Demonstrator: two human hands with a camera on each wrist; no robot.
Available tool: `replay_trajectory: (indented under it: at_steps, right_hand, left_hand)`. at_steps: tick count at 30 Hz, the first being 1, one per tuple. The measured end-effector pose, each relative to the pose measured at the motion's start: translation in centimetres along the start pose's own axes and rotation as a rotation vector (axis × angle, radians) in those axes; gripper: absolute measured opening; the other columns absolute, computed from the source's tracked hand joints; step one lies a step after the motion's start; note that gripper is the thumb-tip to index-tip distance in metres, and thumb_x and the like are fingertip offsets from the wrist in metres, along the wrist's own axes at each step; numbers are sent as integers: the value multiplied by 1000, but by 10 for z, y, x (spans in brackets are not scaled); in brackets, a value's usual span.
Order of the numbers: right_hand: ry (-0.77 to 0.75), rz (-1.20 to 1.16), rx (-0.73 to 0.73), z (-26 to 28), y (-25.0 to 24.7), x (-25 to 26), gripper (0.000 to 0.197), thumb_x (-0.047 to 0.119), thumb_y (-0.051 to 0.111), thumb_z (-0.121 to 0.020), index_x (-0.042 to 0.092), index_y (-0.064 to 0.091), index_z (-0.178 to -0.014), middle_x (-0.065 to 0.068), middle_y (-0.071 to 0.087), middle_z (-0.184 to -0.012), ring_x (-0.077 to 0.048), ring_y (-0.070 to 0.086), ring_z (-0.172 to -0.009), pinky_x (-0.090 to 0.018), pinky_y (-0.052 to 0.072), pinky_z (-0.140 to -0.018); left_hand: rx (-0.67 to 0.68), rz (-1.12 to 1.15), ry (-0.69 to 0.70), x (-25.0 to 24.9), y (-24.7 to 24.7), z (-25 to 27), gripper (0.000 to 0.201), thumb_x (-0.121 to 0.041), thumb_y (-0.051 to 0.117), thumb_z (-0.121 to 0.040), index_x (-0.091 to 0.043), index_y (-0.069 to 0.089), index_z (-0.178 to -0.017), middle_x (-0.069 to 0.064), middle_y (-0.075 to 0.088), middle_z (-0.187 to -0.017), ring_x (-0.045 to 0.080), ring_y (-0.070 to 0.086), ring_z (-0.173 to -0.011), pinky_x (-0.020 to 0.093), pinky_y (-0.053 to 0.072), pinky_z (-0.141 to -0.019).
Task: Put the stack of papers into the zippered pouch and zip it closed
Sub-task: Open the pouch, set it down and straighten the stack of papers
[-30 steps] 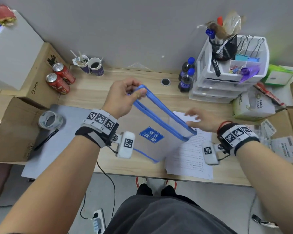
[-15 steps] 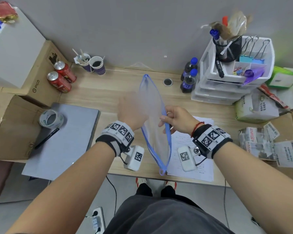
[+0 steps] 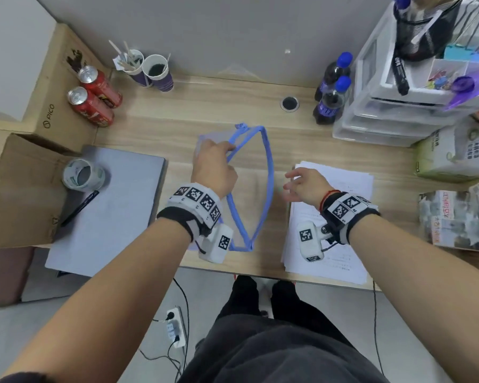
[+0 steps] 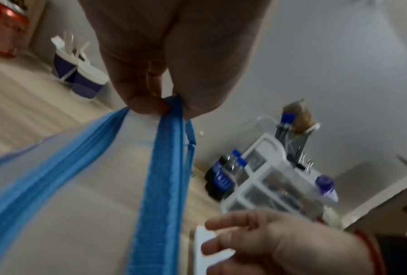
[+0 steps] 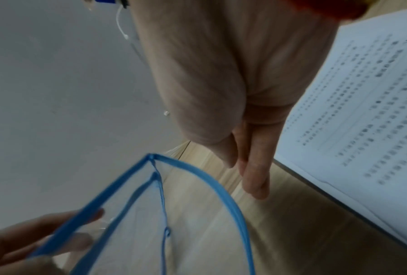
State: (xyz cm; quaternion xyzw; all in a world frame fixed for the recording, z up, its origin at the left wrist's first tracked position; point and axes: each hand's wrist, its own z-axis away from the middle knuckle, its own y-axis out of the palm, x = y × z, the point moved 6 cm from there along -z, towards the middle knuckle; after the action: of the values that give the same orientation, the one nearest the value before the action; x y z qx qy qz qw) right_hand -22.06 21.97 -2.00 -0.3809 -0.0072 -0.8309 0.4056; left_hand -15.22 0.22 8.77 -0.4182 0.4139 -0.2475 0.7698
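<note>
A clear zippered pouch (image 3: 256, 186) with blue edging stands mouth-up over the wooden desk (image 3: 205, 111), its zipper gaping wide. My left hand (image 3: 213, 164) pinches the left zipper edge (image 4: 167, 167) near its far end. The stack of printed papers (image 3: 340, 244) lies flat at the desk's front right. My right hand (image 3: 302, 183) hovers with fingers spread loosely between the pouch's right rim (image 5: 221, 186) and the papers (image 5: 367, 104), holding nothing.
A grey pad (image 3: 108, 211) with a tape roll (image 3: 82, 175) and pen lies left. Two red cans (image 3: 94, 103), two paper cups (image 3: 150, 70), two dark bottles (image 3: 332, 92), a white drawer organiser (image 3: 404, 106) and boxes (image 3: 454, 156) ring the desk.
The pouch's mouth has been pulled wide apart. My right hand has let go of its edge and moved right toward the papers. The left hand keeps its pinch.
</note>
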Motion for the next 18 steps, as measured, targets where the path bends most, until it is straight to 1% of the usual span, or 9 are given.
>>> replay_trajectory:
  at_steps: [1, 3, 5, 7, 10, 13, 15, 16, 18]
  right_hand:
    - [7, -21, -8, -4, 0, -5, 30, 7, 71, -62, 23, 63, -86, -15, 72, -96, -33, 70, -93, -50, 58, -87]
    - [40, -82, -38, -1, -7, -14, 26, 7, 65, -70, 25, 64, -88, -12, 71, -92, -34, 71, -89, -49, 58, -88]
    - [77, -99, -60, 3, -20, -31, 23, 8, 61, -78, 19, 64, -98, -8, 70, -89, -32, 70, -82, -48, 58, -88]
    - [118, -63, -121, 9, -40, -56, 28, 14, 62, -78, 15, 63, -106, -8, 69, -94, -29, 69, -80, -48, 58, -88]
    - [205, 53, -236, 19, -76, -96, 32, 20, 63, -81, 18, 61, -113, -8, 66, -114, -30, 67, -96, -45, 55, -92]
    - [295, 191, -369, 30, -104, -126, 46, 21, 64, -83, 12, 53, -127, -12, 56, -128, -31, 59, -112, -34, 49, -92]
    - [374, 195, -399, 35, -113, -146, 55, 22, 65, -80, 11, 48, -131, -15, 51, -132, -32, 57, -114, -32, 48, -90]
    - [412, 189, -376, 35, -113, -157, 58, 25, 66, -76, 10, 49, -130, -14, 52, -130, -33, 58, -112, -31, 49, -88]
    - [448, 156, -322, 30, -111, -178, 65, 33, 67, -64, 11, 52, -123, -12, 59, -124, -31, 60, -108, -36, 53, -91]
  left_hand:
    - [45, -3, -9, 0, 14, -2, 50, -1, 51, -84, -20, 56, -130, 12, 47, -127, 34, 60, -98, 29, 40, -74]
    - [109, -8, -24, 0, 41, -6, 50, 0, 53, -84, -19, 53, -130, 11, 43, -127, 34, 59, -87, 32, 44, -71]
    - [146, -14, -37, 1, 64, -9, 52, 2, 54, -80, -18, 51, -129, 12, 42, -126, 37, 61, -86, 37, 50, -72]
    - [177, -31, -40, -1, 84, -11, 53, -2, 59, -80, -17, 48, -129, 13, 40, -126, 39, 61, -88, 41, 53, -75]
    - [224, -38, -12, -15, 110, -11, 58, -18, 69, -79, -14, 43, -131, 14, 39, -128, 35, 57, -99, 43, 53, -84]
    - [302, 29, -56, -31, 137, -4, 55, -28, 68, -79, -17, 47, -129, 11, 45, -133, 30, 56, -110, 39, 49, -91]
    - [408, 115, -123, -40, 164, 4, 59, -31, 69, -77, -17, 48, -131, 9, 49, -135, 28, 56, -115, 37, 48, -95]
    - [466, 140, -157, -44, 178, 9, 65, -32, 70, -77, -16, 45, -134, 9, 49, -138, 27, 56, -117, 35, 48, -94]
    - [586, 178, -222, -48, 202, 19, 81, -36, 74, -75, -11, 36, -141, 6, 51, -135, 28, 54, -121, 31, 46, -90]
